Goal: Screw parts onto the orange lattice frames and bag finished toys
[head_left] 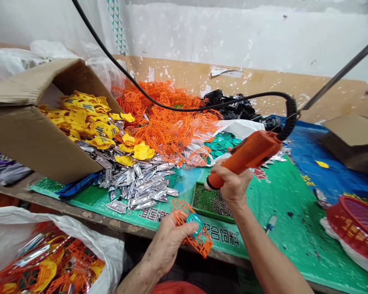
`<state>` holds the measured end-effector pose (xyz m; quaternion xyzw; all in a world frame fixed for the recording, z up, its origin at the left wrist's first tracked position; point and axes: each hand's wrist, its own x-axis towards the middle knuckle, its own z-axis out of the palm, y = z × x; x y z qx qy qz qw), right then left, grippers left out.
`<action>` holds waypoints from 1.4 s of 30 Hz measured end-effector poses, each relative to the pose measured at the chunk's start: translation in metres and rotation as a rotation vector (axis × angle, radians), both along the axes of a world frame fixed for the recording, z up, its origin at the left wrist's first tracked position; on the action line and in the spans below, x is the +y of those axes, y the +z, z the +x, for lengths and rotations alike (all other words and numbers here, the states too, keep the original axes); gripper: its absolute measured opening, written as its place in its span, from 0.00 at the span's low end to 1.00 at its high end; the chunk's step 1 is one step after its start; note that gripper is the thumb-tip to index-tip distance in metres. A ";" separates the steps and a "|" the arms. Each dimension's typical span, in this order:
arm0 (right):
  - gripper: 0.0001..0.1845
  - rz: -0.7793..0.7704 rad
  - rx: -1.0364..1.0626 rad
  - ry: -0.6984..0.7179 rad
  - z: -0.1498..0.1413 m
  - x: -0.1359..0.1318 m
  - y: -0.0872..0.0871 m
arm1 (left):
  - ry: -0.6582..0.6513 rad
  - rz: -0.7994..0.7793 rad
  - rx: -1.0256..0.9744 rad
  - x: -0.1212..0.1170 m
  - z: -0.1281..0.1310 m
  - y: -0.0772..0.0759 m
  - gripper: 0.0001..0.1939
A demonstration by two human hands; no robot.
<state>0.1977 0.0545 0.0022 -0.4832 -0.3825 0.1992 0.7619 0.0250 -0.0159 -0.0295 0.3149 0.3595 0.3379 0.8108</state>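
Note:
Near the table's front edge my left hand (168, 241) grips an orange plastic lattice frame (199, 243), with the thumb pressed on a teal plastic piece (194, 223) lying against it. My right hand (236, 185) is wrapped round an orange electric screwdriver (247, 157), its light tip pointing down and left. A black cable (290, 114) runs from the tool's rear end. Below the tool's tip sits a green tray (202, 200) with many small dark metal screws (221, 205) heaped in its right part. The two hands are apart, and the tool does not touch the frame.
A tipped cardboard box (39, 139) spills yellow pieces (86, 112) beside silver pieces (144, 183). Behind lie orange frames (168, 118), black parts (230, 104) and teal pieces (222, 143). A white sack (110, 249) stands front left, a red basket (352, 228) right, a small screwdriver (271, 222) nearer.

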 end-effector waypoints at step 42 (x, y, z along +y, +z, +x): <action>0.22 0.116 0.237 0.406 -0.026 -0.074 0.045 | 0.167 -0.095 -0.097 0.006 -0.001 -0.001 0.14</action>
